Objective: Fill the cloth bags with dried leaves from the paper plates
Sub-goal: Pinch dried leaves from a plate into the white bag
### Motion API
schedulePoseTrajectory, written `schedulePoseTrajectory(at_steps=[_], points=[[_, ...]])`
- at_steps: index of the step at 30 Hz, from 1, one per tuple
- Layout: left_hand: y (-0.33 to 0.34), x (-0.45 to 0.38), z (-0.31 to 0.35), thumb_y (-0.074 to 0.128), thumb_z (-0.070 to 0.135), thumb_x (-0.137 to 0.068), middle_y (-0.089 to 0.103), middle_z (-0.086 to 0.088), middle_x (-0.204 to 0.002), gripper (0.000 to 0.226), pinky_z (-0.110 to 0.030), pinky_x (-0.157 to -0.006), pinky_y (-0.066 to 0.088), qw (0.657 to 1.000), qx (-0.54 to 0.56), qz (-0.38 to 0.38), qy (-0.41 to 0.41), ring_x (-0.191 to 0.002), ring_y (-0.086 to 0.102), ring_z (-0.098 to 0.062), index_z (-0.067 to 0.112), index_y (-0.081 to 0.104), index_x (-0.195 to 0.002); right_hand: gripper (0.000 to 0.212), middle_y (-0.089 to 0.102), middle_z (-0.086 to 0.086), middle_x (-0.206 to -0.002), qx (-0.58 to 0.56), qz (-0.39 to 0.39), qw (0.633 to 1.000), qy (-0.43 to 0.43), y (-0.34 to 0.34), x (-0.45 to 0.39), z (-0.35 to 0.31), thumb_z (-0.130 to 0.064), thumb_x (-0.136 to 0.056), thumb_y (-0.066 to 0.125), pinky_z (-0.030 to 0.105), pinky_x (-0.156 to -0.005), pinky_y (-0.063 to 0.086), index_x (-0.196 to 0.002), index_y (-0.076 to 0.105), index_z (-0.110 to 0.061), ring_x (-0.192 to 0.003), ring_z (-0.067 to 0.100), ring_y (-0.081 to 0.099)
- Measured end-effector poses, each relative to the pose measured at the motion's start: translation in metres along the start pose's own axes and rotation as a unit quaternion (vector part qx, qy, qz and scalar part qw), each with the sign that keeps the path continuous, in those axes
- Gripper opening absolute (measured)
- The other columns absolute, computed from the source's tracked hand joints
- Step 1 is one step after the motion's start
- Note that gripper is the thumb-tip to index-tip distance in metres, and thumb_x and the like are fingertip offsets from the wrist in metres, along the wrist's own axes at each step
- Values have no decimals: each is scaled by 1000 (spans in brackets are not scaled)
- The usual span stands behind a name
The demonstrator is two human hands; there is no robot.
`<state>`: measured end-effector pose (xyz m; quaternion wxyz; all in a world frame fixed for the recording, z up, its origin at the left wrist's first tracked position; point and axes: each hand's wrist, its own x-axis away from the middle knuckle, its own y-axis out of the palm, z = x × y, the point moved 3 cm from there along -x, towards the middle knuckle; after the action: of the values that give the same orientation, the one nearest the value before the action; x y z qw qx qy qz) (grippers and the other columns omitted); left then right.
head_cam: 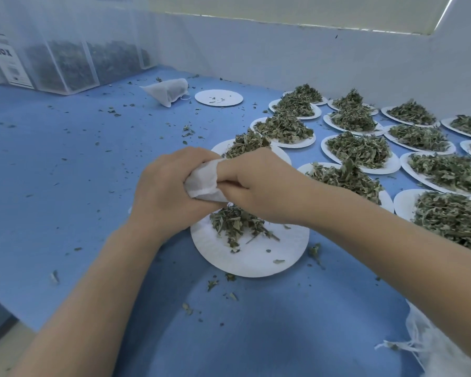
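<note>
The cloth bag (204,180) sits at frame centre, just above the near paper plate (249,251) and its remaining leaves (237,224). The left hand (166,189) grips its body, fingers curled round the cloth; the right hand (259,186) pinches the mouth, fingertips seemingly tucked inside (contents hidden). Best to keep the mouth wide and over the plate, so spills land there. Heaped plates (362,151) spread toward two o'clock; a filled bag (169,89) lies at eleven.

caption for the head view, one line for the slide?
Both hands, left hand and right hand, grip a white cloth bag above a paper plate of dried leaves.
</note>
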<state>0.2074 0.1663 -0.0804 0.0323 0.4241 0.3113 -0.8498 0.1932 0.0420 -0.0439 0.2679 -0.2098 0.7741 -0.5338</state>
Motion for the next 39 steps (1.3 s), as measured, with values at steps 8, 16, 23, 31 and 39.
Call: schedulePoseTrajectory(at_steps=[8, 16, 23, 31, 39], points=[[-8, 1, -15, 72, 37, -63, 66, 6, -82, 33, -36, -64, 49, 996, -68, -18, -54, -72, 58, -17, 20, 68, -90, 17, 69, -12, -90, -102, 160, 979, 72, -16, 27, 29, -13, -88, 58, 20, -76, 50, -93, 70, -25, -80, 1, 62], [-10, 0, -20, 72, 43, -63, 64, 6, -81, 35, -40, -66, 49, 995, -69, -21, -69, -75, 58, -19, 21, 66, -90, 60, 35, -5, -109, 60, -106, 978, 167, 30, 20, 28, -67, -78, 52, 29, -73, 39, -130, 43, -39, -86, 15, 46], [-9, 1, -19, 72, 41, -64, 65, 6, -82, 34, -41, -64, 50, 995, -65, -20, -68, -73, 58, -18, 21, 67, -90, 24, 56, -7, -90, 92, -72, 988, 97, 22, 15, 22, -27, -89, 58, 12, -67, 32, -110, 68, -24, -78, 4, 42], [-8, 1, -18, 62, 54, -60, 65, 7, -84, 45, -35, -67, 48, 994, -59, -48, -79, -76, 57, -16, 22, 67, -91, 13, 63, -20, -71, -53, 40, 989, 135, -25, 24, 23, -21, -83, 69, 6, -61, 45, -92, 74, -29, -61, -1, 59], [-2, 0, -13, 71, 46, -59, 65, 10, -83, 42, -37, -68, 49, 993, -38, -60, -89, -77, 59, -14, 25, 67, -95, 12, 66, -18, -74, -110, 112, 983, 90, -41, 13, 11, -20, -82, 70, 8, -65, 45, -86, 71, -32, -69, -2, 61]])
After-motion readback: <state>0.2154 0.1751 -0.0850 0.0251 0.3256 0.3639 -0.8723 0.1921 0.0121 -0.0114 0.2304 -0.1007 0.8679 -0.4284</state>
